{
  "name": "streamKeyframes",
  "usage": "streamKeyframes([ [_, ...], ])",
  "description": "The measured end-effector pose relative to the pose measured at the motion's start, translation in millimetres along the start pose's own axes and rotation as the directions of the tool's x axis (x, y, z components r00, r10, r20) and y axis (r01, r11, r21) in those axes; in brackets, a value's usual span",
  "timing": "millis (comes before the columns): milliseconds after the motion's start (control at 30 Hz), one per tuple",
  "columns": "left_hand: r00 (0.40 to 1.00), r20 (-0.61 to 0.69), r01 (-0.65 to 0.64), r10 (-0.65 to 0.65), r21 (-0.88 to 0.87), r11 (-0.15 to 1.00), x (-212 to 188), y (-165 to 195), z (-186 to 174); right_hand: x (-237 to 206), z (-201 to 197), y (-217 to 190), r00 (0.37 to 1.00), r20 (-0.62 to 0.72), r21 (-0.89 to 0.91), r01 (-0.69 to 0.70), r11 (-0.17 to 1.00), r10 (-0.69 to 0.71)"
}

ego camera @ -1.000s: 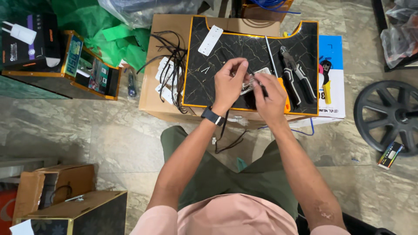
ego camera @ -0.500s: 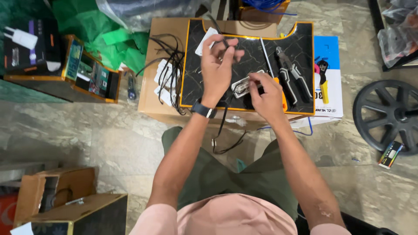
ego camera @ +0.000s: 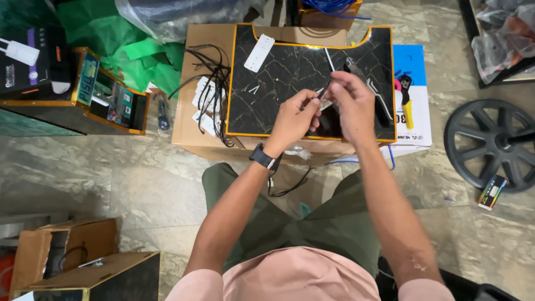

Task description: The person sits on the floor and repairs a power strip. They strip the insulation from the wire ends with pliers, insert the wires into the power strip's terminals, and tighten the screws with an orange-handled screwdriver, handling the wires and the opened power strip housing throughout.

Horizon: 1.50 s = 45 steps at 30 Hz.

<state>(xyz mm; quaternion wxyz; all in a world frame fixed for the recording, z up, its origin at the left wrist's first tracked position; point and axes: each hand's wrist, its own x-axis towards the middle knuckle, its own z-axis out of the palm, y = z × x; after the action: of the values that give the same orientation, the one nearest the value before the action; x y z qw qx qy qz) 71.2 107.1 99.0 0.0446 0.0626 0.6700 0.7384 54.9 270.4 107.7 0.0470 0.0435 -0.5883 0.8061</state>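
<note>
Both my hands meet above a black marble-patterned board [ego camera: 278, 83] with an orange rim, which lies on a cardboard box [ego camera: 203, 139]. My left hand [ego camera: 295, 120], with a dark watch on its wrist, pinches a thin dark piece [ego camera: 325, 89] between thumb and fingers. My right hand [ego camera: 352, 103] is closed around a small metal part that its fingers mostly hide. The fingertips of the two hands touch at that part.
On the board lie a white power strip [ego camera: 259, 53], a thin white rod [ego camera: 329, 58] and black-handled pliers [ego camera: 382, 106]. Black cables [ego camera: 206, 78] hang over the box's left side. A white-and-blue box [ego camera: 412, 72] holds a yellow-handled tool [ego camera: 408, 106]. A black wheel [ego camera: 493, 142] lies at the right, open cartons [ego camera: 83, 262] at the lower left.
My left hand reached to the far side of the board and has come back to meet the right hand. The right hand has lifted its part off the board.
</note>
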Motion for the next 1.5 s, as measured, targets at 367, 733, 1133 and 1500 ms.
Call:
streamKeyframes([
  [367, 1.0, -0.017, 0.026, -0.025, 0.079, 0.997, 14.3, 3.1, 1.2, 12.3, -10.9, -21.0, 0.975, 0.152, -0.196, -0.133, 0.971, 0.164],
  [733, 0.98, 0.084, 0.191, -0.182, -0.109, 0.976, 32.8, -7.7, -1.6, 10.4, -21.4, -13.8, 0.964, 0.241, -0.409, -0.003, 0.913, 0.111],
  [1133, 0.948, 0.176, 0.292, -0.266, -0.145, 0.945, 40.1, -13.2, -12.5, -5.4, 6.0, -48.7, 0.927, 0.366, -0.726, 0.341, 0.597, -0.084],
  [1500, 0.954, 0.212, 0.229, -0.212, -0.057, 0.972, 47.5, -21.1, -16.1, -7.8, 7.7, -41.7, 0.837, 0.509, -0.691, 0.536, 0.486, -0.2],
])
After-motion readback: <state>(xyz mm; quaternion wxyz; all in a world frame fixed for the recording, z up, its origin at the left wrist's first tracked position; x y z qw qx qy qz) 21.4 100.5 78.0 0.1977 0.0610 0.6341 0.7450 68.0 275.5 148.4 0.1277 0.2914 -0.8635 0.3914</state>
